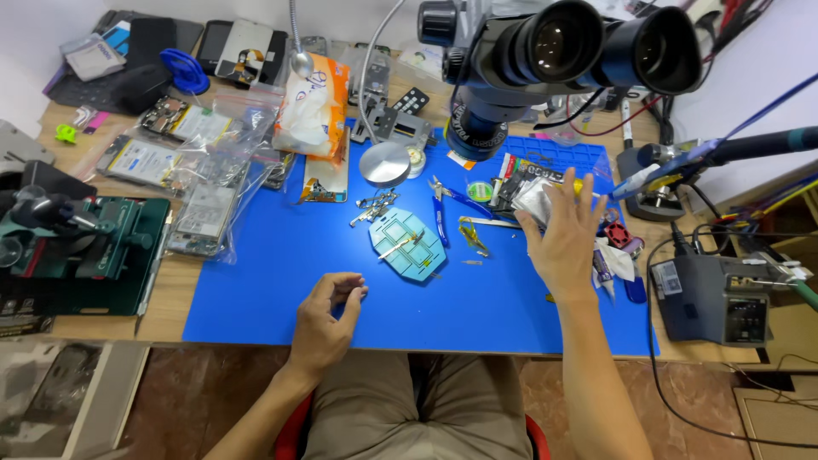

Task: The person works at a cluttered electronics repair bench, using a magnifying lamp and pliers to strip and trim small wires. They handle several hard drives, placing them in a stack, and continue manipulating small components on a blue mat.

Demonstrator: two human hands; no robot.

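Your right hand (564, 234), fingers spread wide, reaches into the small parts right of the light blue board (409, 243). Your left hand (328, 315), loosely curled and seemingly empty, rests below the board. Next, pick carefully.

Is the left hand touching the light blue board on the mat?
Apart. The head view shows bare blue mat between the left hand and the light blue board.

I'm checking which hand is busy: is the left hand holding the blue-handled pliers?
No: the left hand hovers curled and empty over the blue mat, while the pliers lie apart.
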